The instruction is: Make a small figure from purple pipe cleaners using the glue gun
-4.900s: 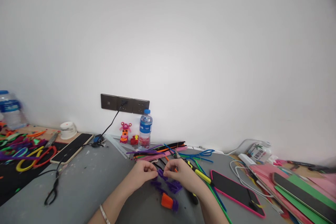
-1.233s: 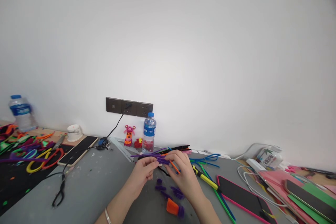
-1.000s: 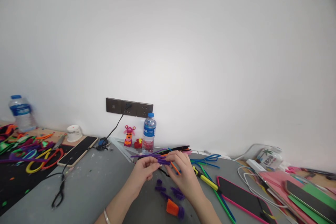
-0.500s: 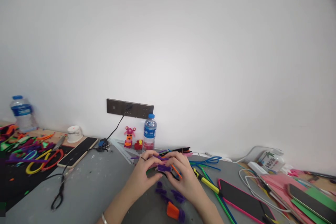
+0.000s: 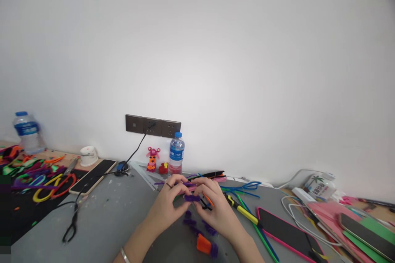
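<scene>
A short purple fuzzy piece (image 5: 192, 198) is pinched between my two hands near the middle of the grey table (image 5: 101, 222). My left hand (image 5: 168, 203), with a ring on one finger, has its fingertips on the left end of the piece. On the right end are the curled fingers of my right hand (image 5: 212, 203). Below them on the table lie curled purple pieces (image 5: 189, 218) and an orange piece with a purple end (image 5: 204, 244). Behind my fingers is a pile of coloured fuzzy stems (image 5: 212, 175), partly hidden.
A water bottle (image 5: 176, 154) and small fuzzy figures (image 5: 152, 159) stand by the wall. Left are pliers (image 5: 71, 224), a phone (image 5: 92, 176) and scissors (image 5: 63, 185). Right are a yellow cutter (image 5: 245, 213), a pink-edged tablet (image 5: 288, 234) and coloured sheets (image 5: 331, 218).
The purple piece between my fingers has turned and looks flatter and more level. Both hands stay in nearly the same place, and the view has shifted slightly.
</scene>
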Available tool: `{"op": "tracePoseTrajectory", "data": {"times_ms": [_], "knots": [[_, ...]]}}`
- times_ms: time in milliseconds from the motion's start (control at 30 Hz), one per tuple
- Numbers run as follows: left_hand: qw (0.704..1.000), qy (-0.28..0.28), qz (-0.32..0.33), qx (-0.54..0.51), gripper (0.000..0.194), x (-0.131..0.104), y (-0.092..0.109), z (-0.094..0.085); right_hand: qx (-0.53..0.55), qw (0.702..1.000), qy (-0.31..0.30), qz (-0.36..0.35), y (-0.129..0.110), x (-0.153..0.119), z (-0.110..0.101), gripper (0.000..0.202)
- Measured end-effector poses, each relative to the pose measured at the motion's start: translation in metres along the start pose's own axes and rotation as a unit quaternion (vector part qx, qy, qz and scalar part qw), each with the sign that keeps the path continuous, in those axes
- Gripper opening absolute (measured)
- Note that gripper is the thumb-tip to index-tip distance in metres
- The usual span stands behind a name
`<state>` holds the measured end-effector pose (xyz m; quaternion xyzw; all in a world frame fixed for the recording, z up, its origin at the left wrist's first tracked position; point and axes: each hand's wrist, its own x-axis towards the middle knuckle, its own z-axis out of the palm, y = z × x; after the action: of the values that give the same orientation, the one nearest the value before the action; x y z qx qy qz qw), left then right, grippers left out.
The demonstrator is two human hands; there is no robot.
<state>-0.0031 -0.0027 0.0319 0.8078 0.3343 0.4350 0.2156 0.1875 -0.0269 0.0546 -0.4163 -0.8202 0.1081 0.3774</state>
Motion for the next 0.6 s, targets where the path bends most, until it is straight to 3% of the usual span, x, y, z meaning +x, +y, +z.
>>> {"op": "tracePoseTrajectory", "data": {"times_ms": [600], "knots": [[0.999, -0.016, -0.010, -0.028, 0.026, 0.0010, 0.0068, -0.0048, -0.011, 1.000, 0.007, -0.007, -0.0018, -0.0006, -0.0016, 0.028]]}}
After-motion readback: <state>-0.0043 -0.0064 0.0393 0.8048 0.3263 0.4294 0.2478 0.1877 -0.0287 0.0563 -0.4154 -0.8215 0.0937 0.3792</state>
